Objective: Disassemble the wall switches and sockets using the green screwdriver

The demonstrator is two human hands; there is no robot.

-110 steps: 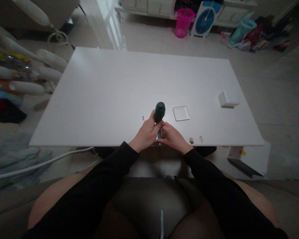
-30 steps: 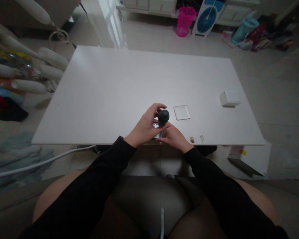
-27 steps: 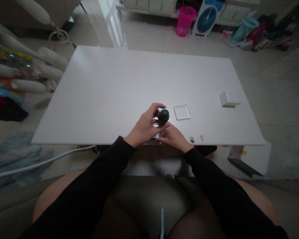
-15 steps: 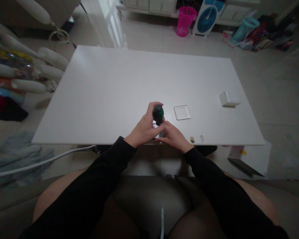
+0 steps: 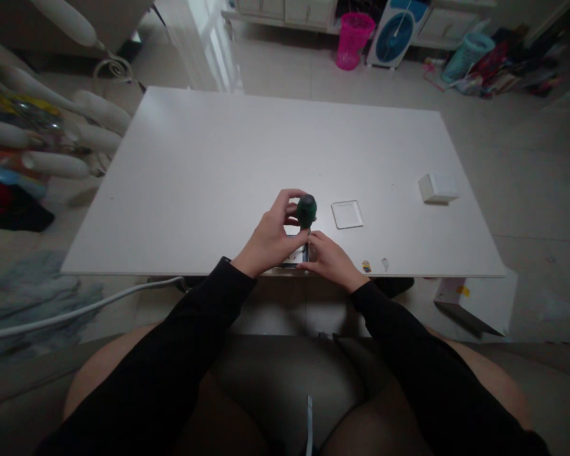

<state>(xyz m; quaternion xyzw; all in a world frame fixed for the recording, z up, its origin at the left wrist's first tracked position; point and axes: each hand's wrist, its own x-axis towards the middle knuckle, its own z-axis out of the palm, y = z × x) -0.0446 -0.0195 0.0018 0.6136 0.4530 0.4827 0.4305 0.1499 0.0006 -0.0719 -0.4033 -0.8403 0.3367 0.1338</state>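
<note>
My left hand [image 5: 272, 239] is closed around a screwdriver [image 5: 306, 212] with a dark green handle, its thumb on the near side and fingers curled behind. The screwdriver stands nearly upright, shaft down, at the right side of a white socket plate [image 5: 294, 256] near the table's front edge. Gripping the right edge of that plate is my right hand [image 5: 331, 258], with thumb in front and fingers by the shaft. The tool's tip is hidden. Just right of my hands lies a thin square cover frame [image 5: 347, 215].
On the white table [image 5: 218, 158] stands a small white box [image 5: 439, 189] at the right. A small yellow-and-blue figure sticker [image 5: 366, 266] and a pale, key-like piece [image 5: 385, 264] lie by the front edge. A white cable [image 5: 99, 304] runs off left.
The screwdriver's handle has shifted slightly right and away from me. My left fingers have opened a little around it, uncovering more of the socket plate. My right hand stays put.
</note>
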